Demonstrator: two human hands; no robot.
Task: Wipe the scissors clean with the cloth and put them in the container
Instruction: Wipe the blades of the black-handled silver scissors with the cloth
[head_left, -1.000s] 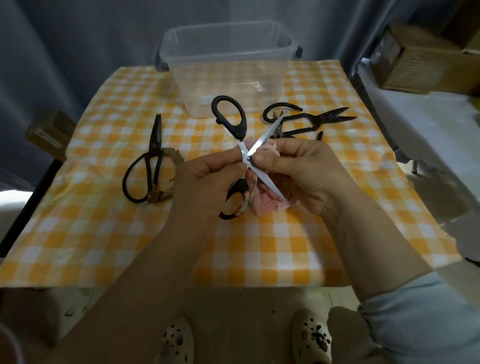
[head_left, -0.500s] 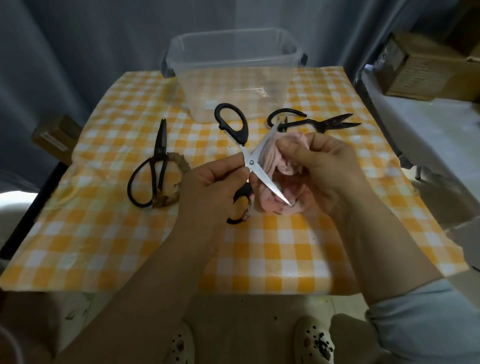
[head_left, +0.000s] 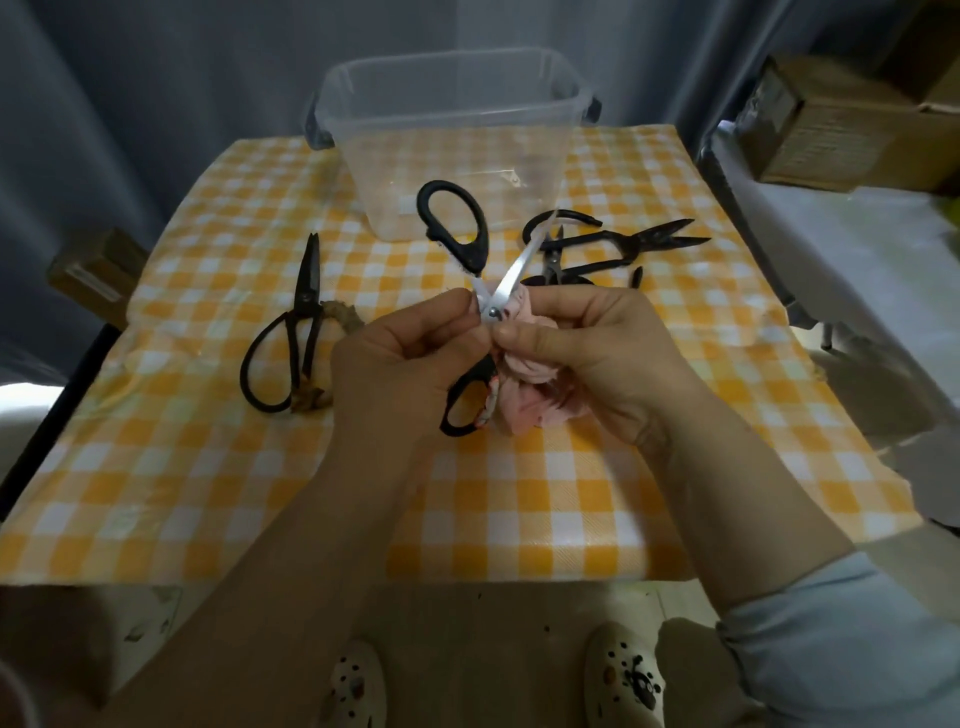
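The clear container (head_left: 452, 119) stands open-topped at the far edge of the table (head_left: 519, 509). One pair of black shears (head_left: 291, 332) lies to its near left and a cluster of dark shears (head_left: 613, 249) to its near right, with a lane of checked surface between them. The scissors (head_left: 511, 273) are held blades apart directly in front of the container; the left hand (head_left: 400, 358) pinches them at the pivot, and the right hand (head_left: 597, 353) grips the bunched pink cloth (head_left: 530, 400) against them, thumb beside the pivot.
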